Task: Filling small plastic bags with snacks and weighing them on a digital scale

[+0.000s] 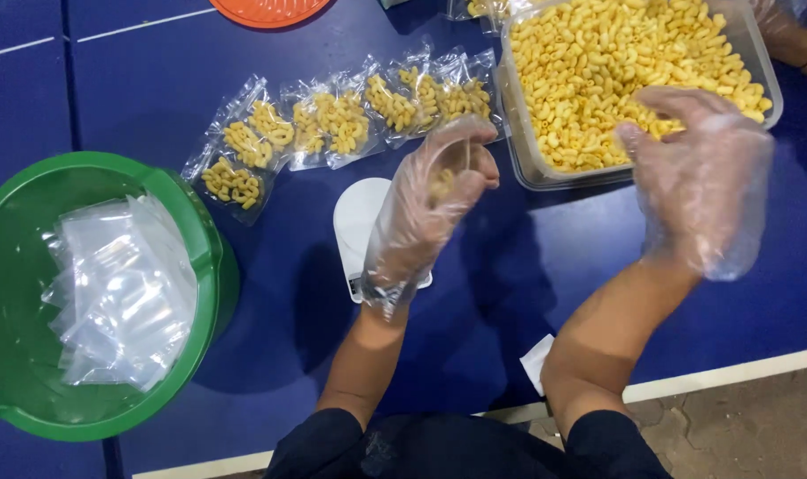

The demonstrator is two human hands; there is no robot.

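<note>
Over a blue table (545,293), the gloved left hand (434,191) is pinching a small bag (464,160) upright; the right hand (696,177), fingers spread empty, is hovering just right, nearer the pasta tub (523,151).

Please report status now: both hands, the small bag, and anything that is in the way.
Left hand pinches small bag. Right hand open over macaroni tub. Scale underneath; nothing blocking.

Scale (357,213) on table (155,98): bowl (199,257) holding empty bags (119,293) to its left, filled packets (341,120) behind it, pasta tub (527,151) right of it.
</note>
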